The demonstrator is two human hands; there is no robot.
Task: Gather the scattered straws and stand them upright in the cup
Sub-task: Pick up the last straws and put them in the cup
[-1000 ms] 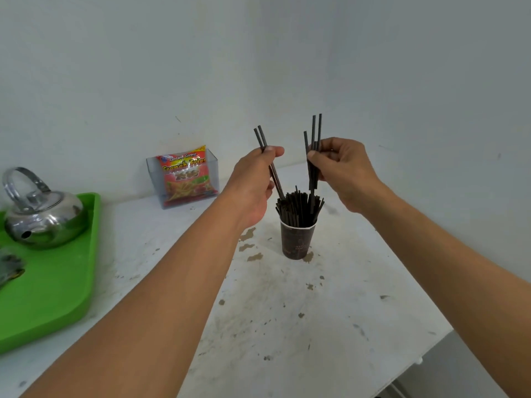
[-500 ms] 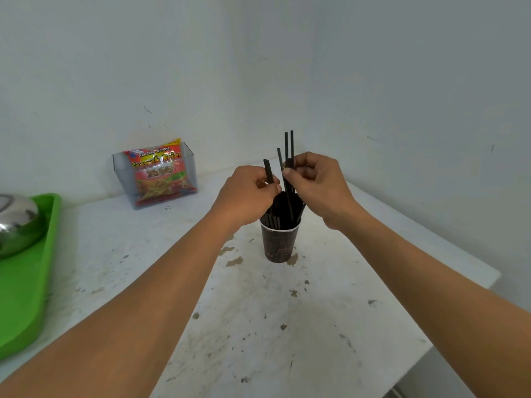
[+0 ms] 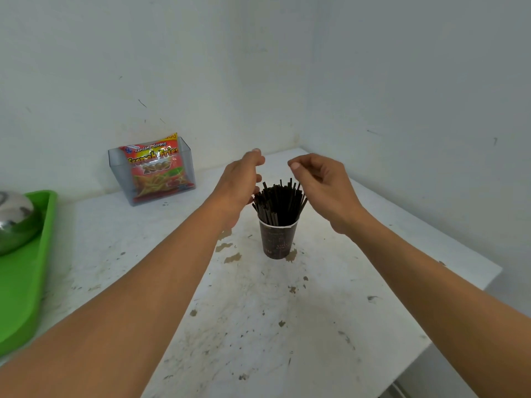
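A dark brown paper cup [image 3: 277, 241] stands on the stained white table [image 3: 258, 326] near its far corner. Several black straws [image 3: 278, 202] stand upright in it, fanning out above the white rim. My left hand [image 3: 240, 182] hovers just left of the straw tops, fingers apart and empty. My right hand [image 3: 321, 182] hovers just right of them, fingers loosely curled and holding nothing. I see no loose straws on the table.
A clear plastic holder with a red French fries snack packet [image 3: 156, 168] leans against the back wall. A green tray [image 3: 26, 268] at the left carries a metal kettle [image 3: 14, 219]. Walls close the corner behind and to the right; the table's edge runs at lower right.
Both hands held straws above the cup, lowered them in, and have now let go. The straws stand level with the others, and both hands have spread apart to the cup's sides.
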